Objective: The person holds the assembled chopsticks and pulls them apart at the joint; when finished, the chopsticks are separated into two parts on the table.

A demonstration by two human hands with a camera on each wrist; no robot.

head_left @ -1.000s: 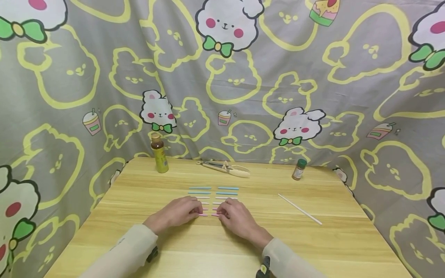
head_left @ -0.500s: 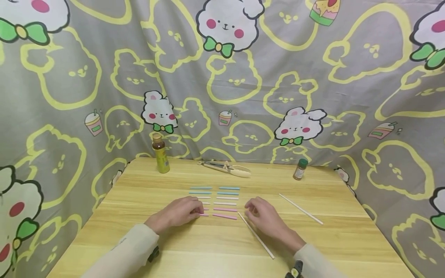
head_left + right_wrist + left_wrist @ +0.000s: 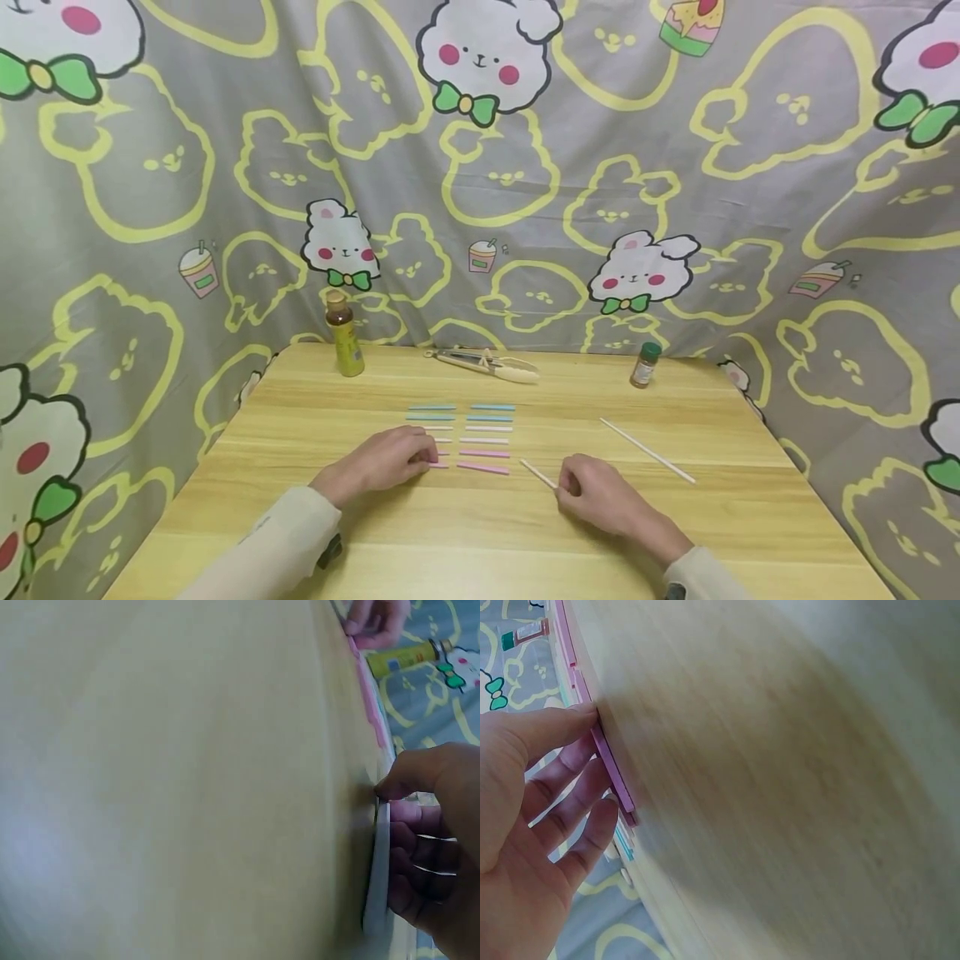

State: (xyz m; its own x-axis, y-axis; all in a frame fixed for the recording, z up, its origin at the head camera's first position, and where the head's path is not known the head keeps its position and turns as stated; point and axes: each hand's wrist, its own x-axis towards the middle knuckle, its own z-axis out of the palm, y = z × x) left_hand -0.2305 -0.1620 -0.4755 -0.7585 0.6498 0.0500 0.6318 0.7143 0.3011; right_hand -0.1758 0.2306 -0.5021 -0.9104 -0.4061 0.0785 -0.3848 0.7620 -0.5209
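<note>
My left hand (image 3: 390, 458) rests at the near end of a left column of short sticks. Its thumb and fingertips pinch a pink stick (image 3: 613, 769) lying on the table. To the right, my right hand (image 3: 600, 493) holds a long thin white stick (image 3: 379, 877) between thumb and fingers, close over the wood; its far end (image 3: 534, 469) points toward the columns. The right column has blue sticks (image 3: 491, 418), white sticks (image 3: 487, 429) and pink sticks (image 3: 483, 468), the nearest slightly slanted. My left hand hides part of the left column.
Another long white stick (image 3: 648, 451) lies slanted at the right of the table (image 3: 420, 550). Along the back are a yellow bottle (image 3: 348, 346), kitchen tongs (image 3: 487, 365) and a small green-capped jar (image 3: 645, 367). A patterned curtain (image 3: 510, 300) hangs behind.
My right hand has left the pink sticks in the right column, moved right and toward me, and taken hold of the nearer white stick. My left hand stays in place.
</note>
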